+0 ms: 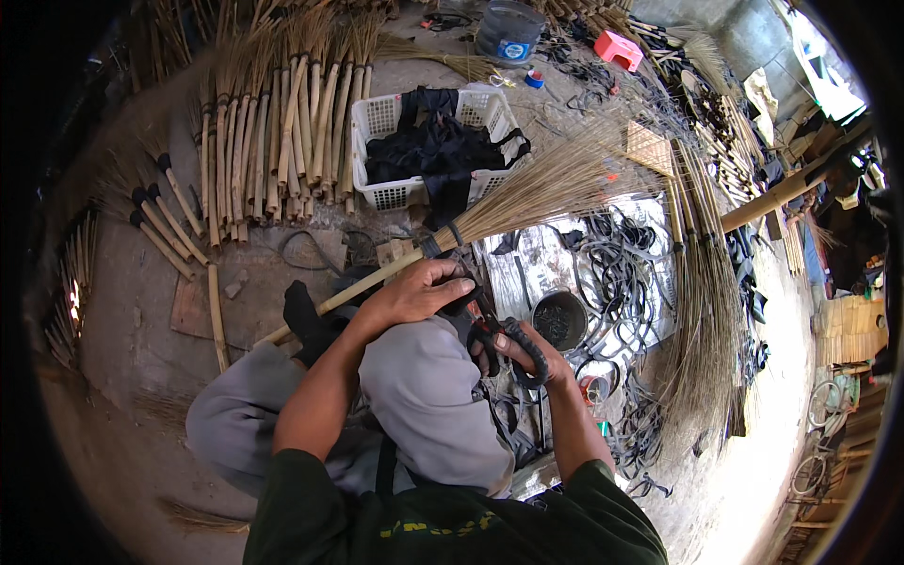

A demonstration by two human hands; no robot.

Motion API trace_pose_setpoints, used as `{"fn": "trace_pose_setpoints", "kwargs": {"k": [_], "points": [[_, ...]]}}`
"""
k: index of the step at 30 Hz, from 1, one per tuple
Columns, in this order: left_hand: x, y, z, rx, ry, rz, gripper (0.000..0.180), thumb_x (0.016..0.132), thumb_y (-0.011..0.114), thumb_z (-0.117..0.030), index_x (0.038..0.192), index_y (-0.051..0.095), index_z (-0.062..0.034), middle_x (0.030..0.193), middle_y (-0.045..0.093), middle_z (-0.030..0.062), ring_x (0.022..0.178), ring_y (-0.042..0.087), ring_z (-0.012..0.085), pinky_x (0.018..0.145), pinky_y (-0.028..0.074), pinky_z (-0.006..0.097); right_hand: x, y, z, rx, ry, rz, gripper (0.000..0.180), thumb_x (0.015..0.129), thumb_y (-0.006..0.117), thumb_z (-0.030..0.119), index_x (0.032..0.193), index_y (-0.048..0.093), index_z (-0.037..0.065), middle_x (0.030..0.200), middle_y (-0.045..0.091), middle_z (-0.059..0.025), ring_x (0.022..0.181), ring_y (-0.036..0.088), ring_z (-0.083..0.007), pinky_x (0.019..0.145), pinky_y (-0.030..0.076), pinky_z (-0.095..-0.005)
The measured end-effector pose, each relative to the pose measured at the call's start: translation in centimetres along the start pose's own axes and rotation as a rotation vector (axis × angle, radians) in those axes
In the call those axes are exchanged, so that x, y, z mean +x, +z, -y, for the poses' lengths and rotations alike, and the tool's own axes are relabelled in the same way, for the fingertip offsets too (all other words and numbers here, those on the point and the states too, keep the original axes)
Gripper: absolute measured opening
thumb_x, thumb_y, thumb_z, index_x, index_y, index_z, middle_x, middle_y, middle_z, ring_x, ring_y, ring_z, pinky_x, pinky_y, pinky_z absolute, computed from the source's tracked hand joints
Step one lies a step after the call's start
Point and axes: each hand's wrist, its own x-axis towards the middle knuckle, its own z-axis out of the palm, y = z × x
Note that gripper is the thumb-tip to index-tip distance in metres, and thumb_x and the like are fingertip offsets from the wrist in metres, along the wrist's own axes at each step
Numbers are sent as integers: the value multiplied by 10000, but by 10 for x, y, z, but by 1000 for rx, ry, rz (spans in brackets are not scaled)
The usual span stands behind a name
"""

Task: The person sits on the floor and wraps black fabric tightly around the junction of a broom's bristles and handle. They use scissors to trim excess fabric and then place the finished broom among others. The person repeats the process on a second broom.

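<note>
My right hand point(539, 353) is wrapped round a pair of shears point(529, 356) with thick, dark-wrapped handles. Its blades point up toward my left hand point(419, 290), which rests over my raised knee. The fingers of that hand are closed on a black strip point(460, 303), partly hidden by the hand and the shears. Just beyond lies a broom point(537, 184), slanting from my foot up to the right. Black bands point(431, 247) bind its bristles to a bamboo handle point(367, 281).
A white plastic basket point(381, 196) of black strips stands ahead. Many bamboo-handled brooms point(282, 141) lie at the far left, and a bristle bundle point(702, 320) at the right. A tin of nails point(559, 320) sits among rubber strips point(617, 273). Behind are a water jug point(508, 33) and pink stool point(618, 50).
</note>
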Motion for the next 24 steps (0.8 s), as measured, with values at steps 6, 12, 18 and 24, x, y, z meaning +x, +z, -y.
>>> {"fn": "trace_pose_setpoints", "kwargs": {"k": [6,12,18,24], "points": [[0,-2,-2,129,0,-43,382,1033,705,-353,1044,730,27,825,664,9,785,523,52,702,465,282,2,4,-11,-146,25,-79,621,990,647,608,1039,682,-10,800,641,-84,770,619,-202,735,493,-359],[4,-4,8,207,40,-65,349,1024,712,-327,960,728,15,737,603,6,711,467,50,630,415,291,8,3,-19,-300,70,-138,718,949,620,716,930,655,-1,764,621,-74,739,600,-196,684,482,-379],[4,-5,11,199,56,-59,307,1017,717,-290,936,727,6,715,586,-3,689,455,53,604,391,289,6,9,-25,-339,29,-228,812,909,551,832,781,607,32,658,580,-51,627,566,-174,602,453,-349],[3,-5,9,108,27,-26,318,1012,741,-312,940,746,-3,727,595,-38,689,457,33,592,376,268,3,13,-29,-202,60,-240,827,894,612,800,927,636,-25,737,543,-50,712,515,-179,622,423,-376]]}}
